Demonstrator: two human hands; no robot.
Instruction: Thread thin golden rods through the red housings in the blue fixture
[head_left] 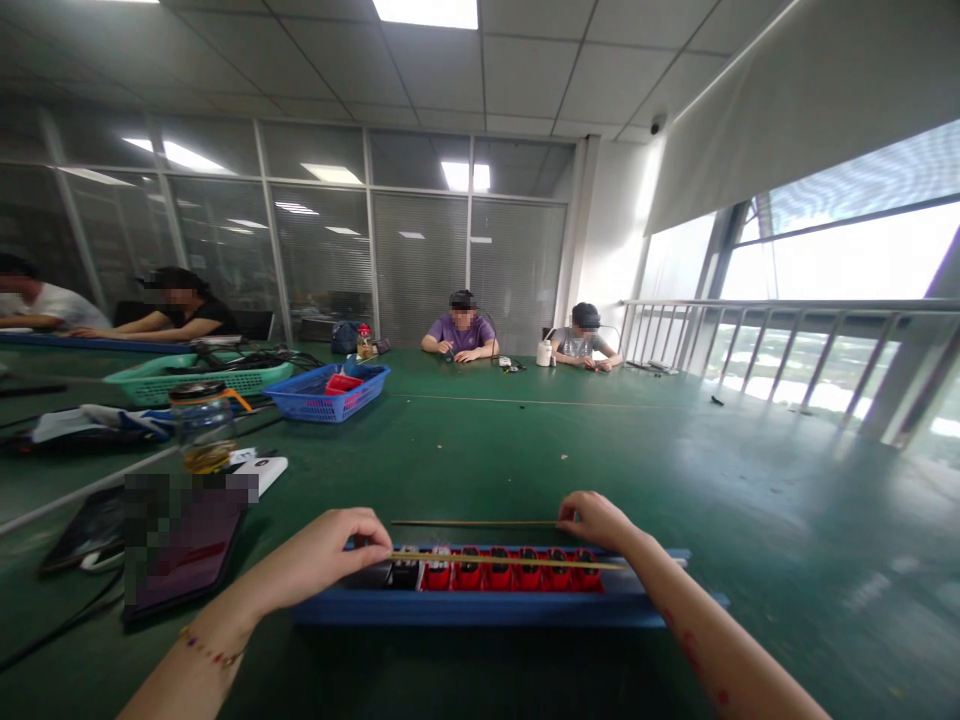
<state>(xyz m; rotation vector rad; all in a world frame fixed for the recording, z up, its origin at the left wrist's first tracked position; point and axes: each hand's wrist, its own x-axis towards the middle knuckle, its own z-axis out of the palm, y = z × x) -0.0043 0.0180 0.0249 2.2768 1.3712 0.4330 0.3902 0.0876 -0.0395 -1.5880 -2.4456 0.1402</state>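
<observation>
In front of me lies a long blue rail-like tray (480,608), holding a row of several red parts with black tops (499,573) and a black part (405,572) at the row's left end. My left hand (346,543) pinches the left end of a thin yellowish stick (517,562), which stretches rightward above the row. Just behind the tray, a second thin stick (472,523) runs roughly parallel to it. My right hand (598,522) has its fingers curled closed at that stick's right end. The right forearm passes over the tray's right part.
To the left are a tablet (184,560), a phone (86,525), a white device (266,476) and a glass jar (202,430). Farther back sit a blue basket (315,402) and a green basket (135,385) with cables. Several people sit around the green table (637,440).
</observation>
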